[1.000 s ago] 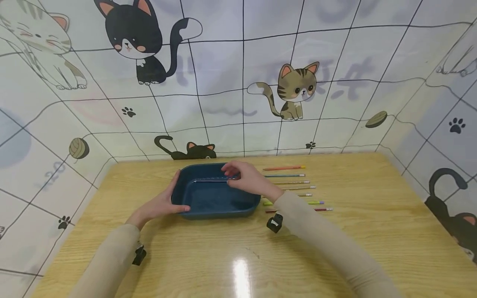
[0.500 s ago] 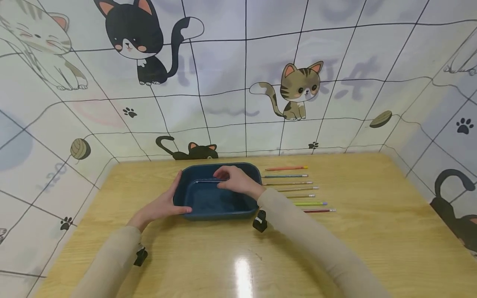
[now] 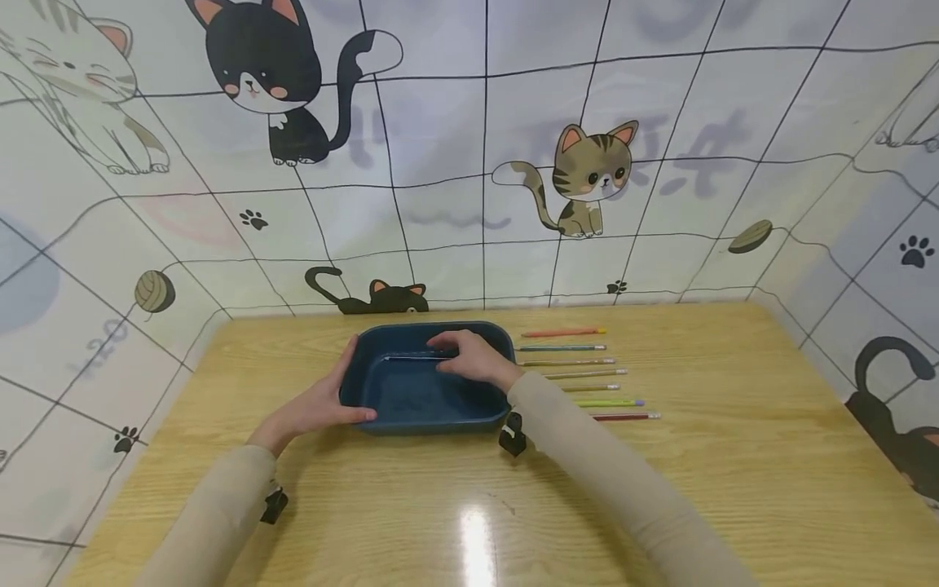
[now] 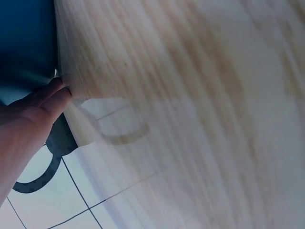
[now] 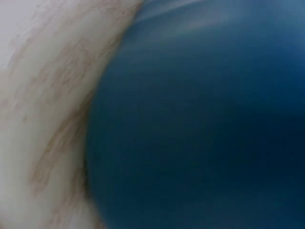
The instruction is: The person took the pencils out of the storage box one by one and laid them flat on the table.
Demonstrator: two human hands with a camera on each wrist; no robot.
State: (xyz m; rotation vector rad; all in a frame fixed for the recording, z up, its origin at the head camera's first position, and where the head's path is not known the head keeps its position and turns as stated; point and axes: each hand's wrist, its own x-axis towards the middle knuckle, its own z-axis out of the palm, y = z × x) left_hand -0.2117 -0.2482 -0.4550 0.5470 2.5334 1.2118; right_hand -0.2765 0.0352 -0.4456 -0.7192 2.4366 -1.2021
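A dark blue rectangular plastic tray [image 3: 425,425] stands near the back of the wooden table. My left hand [image 3: 311,414] holds its left near corner, thumb on the near rim and fingers along the outer left side. In the left wrist view the fingers [image 4: 53,100] lie against the tray's wall. My right hand [image 3: 473,359] is inside the tray, above its far part, thumb and forefinger apart with nothing visible between them. A thin pale line runs along the tray's far inner edge; I cannot tell whether it is a pencil or a highlight. Only the blurred tray [image 5: 190,119] fills the right wrist view.
Right of the tray several pencils lie in parallel, from an orange pencil [image 3: 563,333] at the back to a dark red pencil [image 3: 626,417] in front. The right forearm covers some of their left ends. A cat-printed cloth [image 3: 440,204] encloses the table's back and sides.
My right hand has moved left, further into the tray, with thumb and forefinger parting, then slightly back right. The left hand keeps its place at the tray's corner.
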